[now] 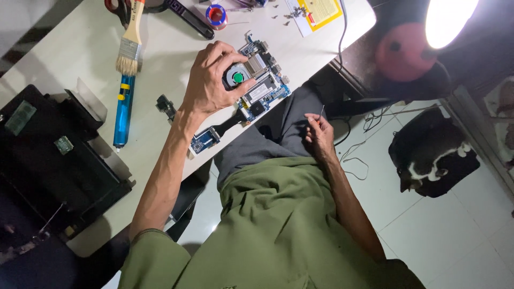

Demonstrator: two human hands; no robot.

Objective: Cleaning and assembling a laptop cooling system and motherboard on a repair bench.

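One circuit board lay at the table's near edge, one round fan mounted on it. The left hand gripped that fan, fingers curled around its rim. The right hand, off the table over the lap, pinched one thin tool. One paintbrush and one blue pen-shaped tool lay well apart to the side, bare tabletop between them and the board.

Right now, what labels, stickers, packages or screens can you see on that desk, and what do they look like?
Yellow printed sheet: far edge of the white table, rectangular, yellow on white backing, with a small red mark.
White label: on the blue circuit board beside the left hand, a small oblong strip.
Green round sticker: centre of the board's fan, under the left hand's fingertips.
No screens or packages in view.
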